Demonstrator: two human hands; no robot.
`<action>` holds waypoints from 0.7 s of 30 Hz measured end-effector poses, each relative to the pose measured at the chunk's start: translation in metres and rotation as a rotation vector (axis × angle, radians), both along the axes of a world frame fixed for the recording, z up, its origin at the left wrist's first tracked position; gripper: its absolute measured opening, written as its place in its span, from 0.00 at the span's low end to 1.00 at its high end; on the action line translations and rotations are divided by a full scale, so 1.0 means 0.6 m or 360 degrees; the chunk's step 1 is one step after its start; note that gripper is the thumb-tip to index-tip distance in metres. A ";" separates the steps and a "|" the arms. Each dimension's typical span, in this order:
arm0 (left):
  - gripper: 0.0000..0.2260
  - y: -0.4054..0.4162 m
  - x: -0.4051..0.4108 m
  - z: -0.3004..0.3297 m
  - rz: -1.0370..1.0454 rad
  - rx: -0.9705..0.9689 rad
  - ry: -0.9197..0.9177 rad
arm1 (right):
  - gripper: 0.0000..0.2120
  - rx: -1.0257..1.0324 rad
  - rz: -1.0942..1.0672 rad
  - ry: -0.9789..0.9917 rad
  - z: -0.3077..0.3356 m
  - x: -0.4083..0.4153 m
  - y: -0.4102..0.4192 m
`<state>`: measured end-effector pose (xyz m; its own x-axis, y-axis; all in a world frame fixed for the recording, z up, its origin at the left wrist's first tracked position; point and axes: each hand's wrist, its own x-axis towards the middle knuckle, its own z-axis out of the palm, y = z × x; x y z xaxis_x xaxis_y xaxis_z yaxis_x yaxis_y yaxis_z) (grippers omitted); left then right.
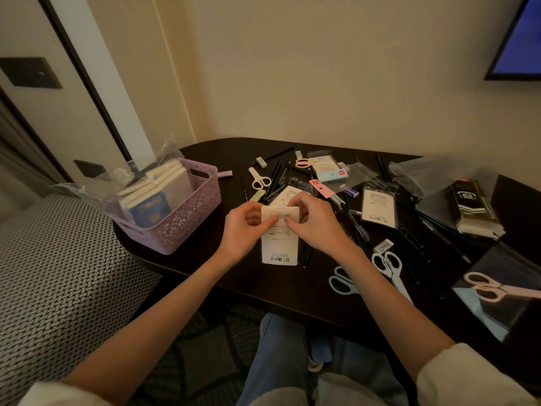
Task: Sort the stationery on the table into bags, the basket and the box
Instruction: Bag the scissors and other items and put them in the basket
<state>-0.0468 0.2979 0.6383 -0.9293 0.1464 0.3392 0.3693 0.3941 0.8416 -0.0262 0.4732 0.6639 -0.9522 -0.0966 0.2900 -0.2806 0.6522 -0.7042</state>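
The packet [279, 238], a white flat one with a barcode near its top, is in front of me, over the middle of the dark table [292, 291]. I hold it with both hands at its upper end. My left hand [244, 227] pinches the top left part, thumb on the barcode side and the other fingers curled behind. My right hand [314, 224] grips the top right part in the same way, and the two thumbs nearly meet on the barcode. The lower end of the packet points toward me.

On the left, at the table edge, stands the purple basket [187, 218]. It holds notebooks [159, 191], upright and a little tilted, and a clear bag [96, 186] lies crumpled just beside it.

Behind the packet I see white scissors [259, 178], black pens [278, 174] in a loose heap, an eraser [261, 162] and pink scissors [304, 162]. To the right lies a second packet [378, 208] among more pens. Near my right forearm are blue scissors [341, 281], partly hidden by the arm, and another white pair [390, 269]. At the far right, more pink scissors [491, 287] lie inside a clear bag.
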 end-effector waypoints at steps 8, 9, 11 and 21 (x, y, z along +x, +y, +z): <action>0.11 0.001 0.003 0.005 -0.0021 -0.0040 -0.0058 | 0.12 -0.0133 0.0060 -0.0062 -0.005 0.002 0.002; 0.11 -0.002 0.002 0.007 -0.0040 -0.0047 -0.0075 | 0.12 -0.0169 0.0074 -0.0086 -0.004 0.002 0.005; 0.10 -0.008 0.002 0.009 -0.0088 -0.0063 -0.0105 | 0.10 -0.0242 0.0114 -0.0134 -0.003 0.002 0.012; 0.19 -0.012 0.004 0.025 0.0040 0.0064 0.0040 | 0.11 -0.0765 0.0140 -0.0326 0.021 0.005 0.016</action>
